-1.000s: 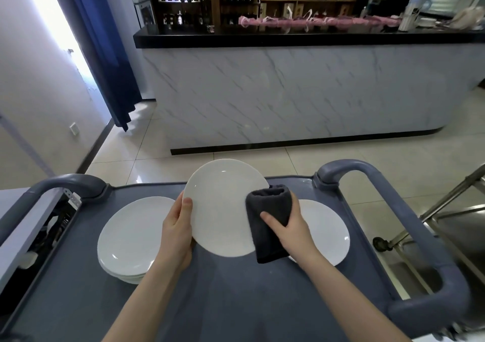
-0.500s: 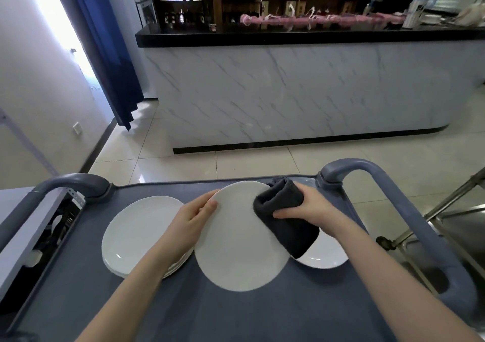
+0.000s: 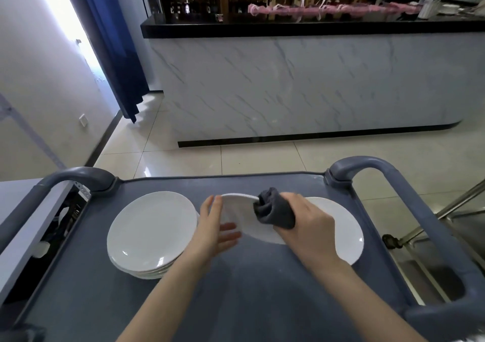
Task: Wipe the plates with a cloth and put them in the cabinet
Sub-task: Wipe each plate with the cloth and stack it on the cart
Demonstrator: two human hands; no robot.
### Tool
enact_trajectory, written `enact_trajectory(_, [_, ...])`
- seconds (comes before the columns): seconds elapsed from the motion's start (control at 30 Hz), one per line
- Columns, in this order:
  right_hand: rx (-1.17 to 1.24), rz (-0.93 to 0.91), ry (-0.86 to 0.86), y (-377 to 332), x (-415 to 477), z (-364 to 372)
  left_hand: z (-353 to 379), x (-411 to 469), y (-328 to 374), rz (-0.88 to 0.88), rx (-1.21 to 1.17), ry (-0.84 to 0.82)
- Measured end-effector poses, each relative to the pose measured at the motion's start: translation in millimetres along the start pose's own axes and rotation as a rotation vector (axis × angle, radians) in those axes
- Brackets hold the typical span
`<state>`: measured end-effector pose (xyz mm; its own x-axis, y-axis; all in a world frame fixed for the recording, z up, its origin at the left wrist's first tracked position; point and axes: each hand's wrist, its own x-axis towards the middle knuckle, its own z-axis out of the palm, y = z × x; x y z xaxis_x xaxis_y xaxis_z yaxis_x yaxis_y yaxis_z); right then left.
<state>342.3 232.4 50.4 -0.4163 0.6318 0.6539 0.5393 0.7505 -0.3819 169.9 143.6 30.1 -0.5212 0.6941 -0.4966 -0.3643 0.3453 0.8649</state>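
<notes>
- A long bar [image 3: 288, 84] with a pale marble front and a black top runs across the far side of the room, with a tiled floor [image 3: 262, 157] before it.
- A grey-blue cart fills the near view. Its flat worktop [image 3: 249, 302] carries the plates, and a curved handle [image 3: 393, 181] rises at each side.
- A stack of white plates [image 3: 152, 231] sits on the left part of the worktop, lying flat.
- A single white plate [image 3: 346, 228] lies flat on the right part of the worktop, partly hidden behind the right hand.
- A third white plate [image 3: 241, 210] is held between the stack and the single plate. It is tilted, with its far rim raised above the worktop, and it overlaps the single plate.
- The right hand [image 3: 307, 226] has its fingers curled round a dark grey cloth and presses it against the right side of the tilted plate.
- The left hand [image 3: 215, 231] is spread, its fingers straight and a little blurred, touching the left rim of the tilted plate.
- The cloth [image 3: 275, 210] is bunched into a thick roll and sticks out beyond the right hand's knuckles, over the plate's far rim.
</notes>
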Motion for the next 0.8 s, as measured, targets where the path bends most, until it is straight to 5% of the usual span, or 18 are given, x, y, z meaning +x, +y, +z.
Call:
enact_trajectory(0.1, [-0.047,-0.241,0.035,-1,-20,8,10,3,7,-0.178,-0.397,-0.124])
enact_trajectory(0.27, [0.130,-0.275,-0.180,-9,-44,7,2,15,-6,-0.131,-0.405,-0.007])
enact_trajectory(0.4, [0.515,0.265,-0.601,-9,-40,-6,-20,22,-18,-0.020,-0.395,-0.072])
enact_trajectory(0.6, [0.658,0.648,-0.161,9,-10,1,-39,22,-14,0.104,-0.363,-0.127])
enact_trajectory(0.7, [0.543,0.568,-0.152,4,5,3,-34,18,-9,0.179,-0.292,-0.107])
enact_trajectory(0.8, [0.381,0.321,-0.464,-12,0,8,-25,16,-6,0.239,-0.249,-0.067])
